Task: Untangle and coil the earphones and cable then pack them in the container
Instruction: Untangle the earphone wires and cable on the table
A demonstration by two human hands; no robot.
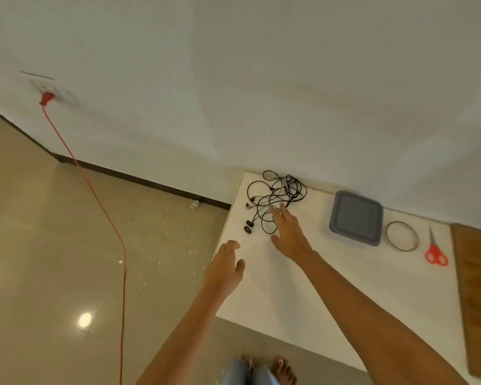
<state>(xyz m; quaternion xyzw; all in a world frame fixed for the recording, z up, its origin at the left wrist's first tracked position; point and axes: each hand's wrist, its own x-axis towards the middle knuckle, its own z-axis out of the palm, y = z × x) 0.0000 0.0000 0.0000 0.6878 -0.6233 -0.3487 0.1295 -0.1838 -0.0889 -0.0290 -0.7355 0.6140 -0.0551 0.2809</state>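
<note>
Earphones and cable [285, 190] lie tangled under my right hand [289, 234], grip wide, fingers straight; left hand [228, 265] loose, holding nothing; container [356, 218] near on the surface [289, 301]; risk: yanking one loop tightens knots or drags the tangle off the edge.

We spot red scissors [434, 249] well rt of the right hand [289, 232], a thin ring [387, 234] just on their hand side, wood board [478, 287] beyond. Left of the left hand [225, 270], red cord [106, 212] runs from wall socket [52, 90].
</note>
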